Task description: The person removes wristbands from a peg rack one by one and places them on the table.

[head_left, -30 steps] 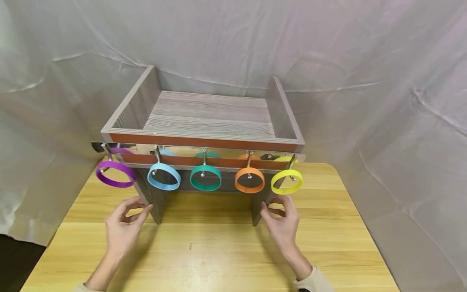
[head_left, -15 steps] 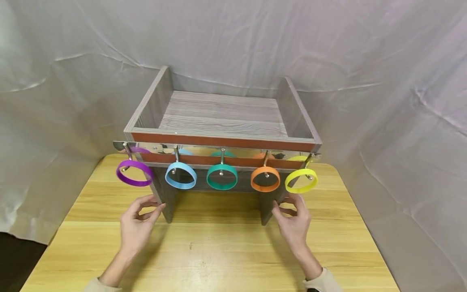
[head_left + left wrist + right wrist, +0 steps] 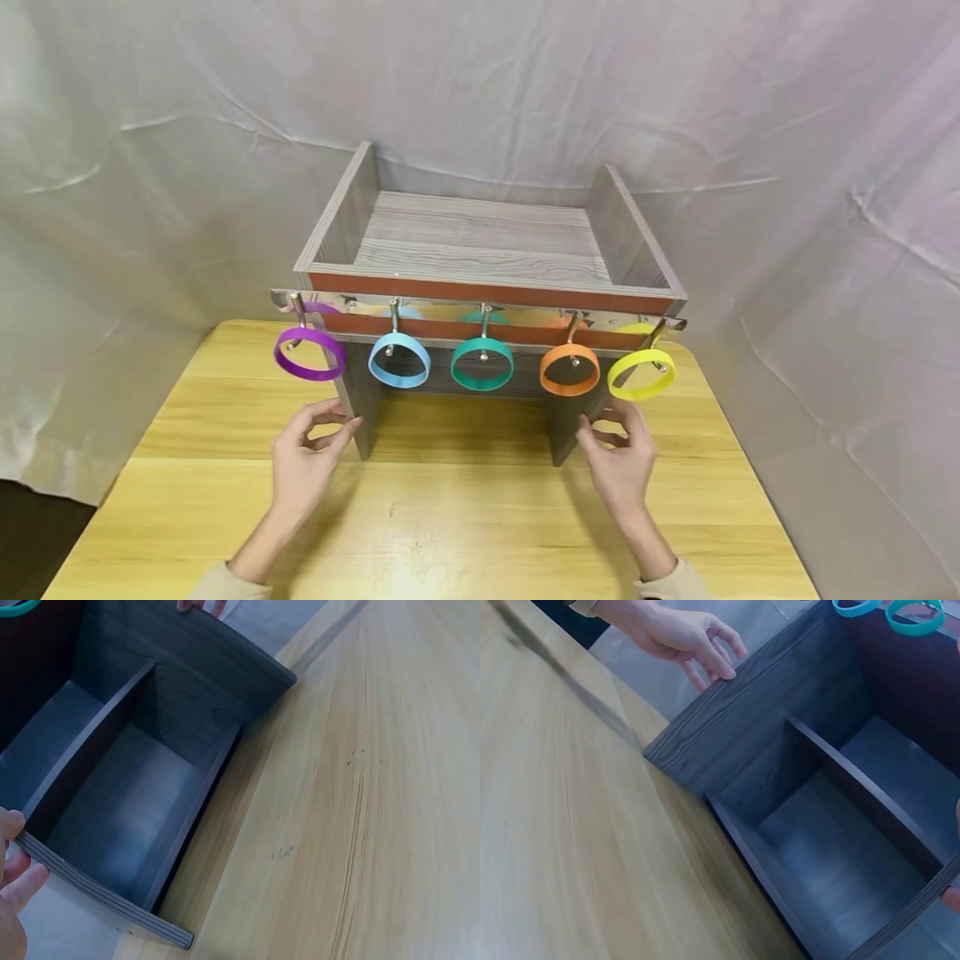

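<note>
A grey wood-grain shelf (image 3: 480, 225) stands on the table, its tray-like top facing up. My left hand (image 3: 300, 458) pinches the front edge of its left side panel, and my right hand (image 3: 624, 462) does the same on the right panel. Along the front runs a metal hook rail (image 3: 525, 312). From its hooks hang a purple ring (image 3: 309, 373), a light blue ring (image 3: 399, 382), a green ring (image 3: 482, 383), an orange ring (image 3: 570, 389) and a yellow ring (image 3: 641, 392). In the left wrist view, the inner compartment (image 3: 120, 802) shows between the panels.
The wooden table (image 3: 450, 525) extends in front of the shelf and to both sides. A silvery-grey curtain (image 3: 480, 83) hangs behind and around it, close to the shelf's back. A dark gap (image 3: 37, 533) shows past the table's left edge.
The shelf has slid to the right across the table, with both hands moving along on its side panels. The rings have travelled with it, still on their hooks.
</note>
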The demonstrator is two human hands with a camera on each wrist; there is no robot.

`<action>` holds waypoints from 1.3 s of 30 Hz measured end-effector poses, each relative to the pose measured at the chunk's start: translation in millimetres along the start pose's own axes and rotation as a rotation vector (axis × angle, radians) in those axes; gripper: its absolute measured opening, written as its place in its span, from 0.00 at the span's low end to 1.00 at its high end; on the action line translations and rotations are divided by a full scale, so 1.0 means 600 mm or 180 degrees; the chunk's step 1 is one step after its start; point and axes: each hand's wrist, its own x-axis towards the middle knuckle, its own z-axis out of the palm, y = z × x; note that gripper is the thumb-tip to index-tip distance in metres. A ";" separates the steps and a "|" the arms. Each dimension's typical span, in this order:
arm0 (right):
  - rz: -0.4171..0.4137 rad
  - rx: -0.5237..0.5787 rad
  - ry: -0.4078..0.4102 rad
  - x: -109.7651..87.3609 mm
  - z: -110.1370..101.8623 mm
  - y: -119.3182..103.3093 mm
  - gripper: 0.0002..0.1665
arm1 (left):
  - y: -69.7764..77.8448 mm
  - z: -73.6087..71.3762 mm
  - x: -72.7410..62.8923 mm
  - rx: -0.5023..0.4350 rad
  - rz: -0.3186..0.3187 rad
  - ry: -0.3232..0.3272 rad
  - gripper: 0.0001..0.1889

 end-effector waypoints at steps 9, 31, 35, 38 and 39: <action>0.0099 0.0060 0.0068 0.003 -0.006 -0.002 0.20 | 0.002 0.010 0.001 -0.0085 -0.0019 0.0012 0.19; 0.0240 0.0021 0.0177 0.006 0.005 -0.006 0.21 | -0.002 0.004 0.007 -0.0038 -0.0143 -0.0054 0.20; 0.0269 0.0004 0.0154 0.003 0.007 -0.010 0.19 | -0.002 0.000 0.007 -0.0028 -0.0164 -0.0030 0.19; 0.0291 0.0047 0.0099 0.000 0.006 -0.012 0.19 | -0.002 -0.002 0.005 -0.0046 -0.0178 -0.0020 0.19; 0.0290 0.0079 0.0081 -0.001 0.006 -0.013 0.20 | -0.001 -0.003 0.005 -0.0073 -0.0195 -0.0021 0.18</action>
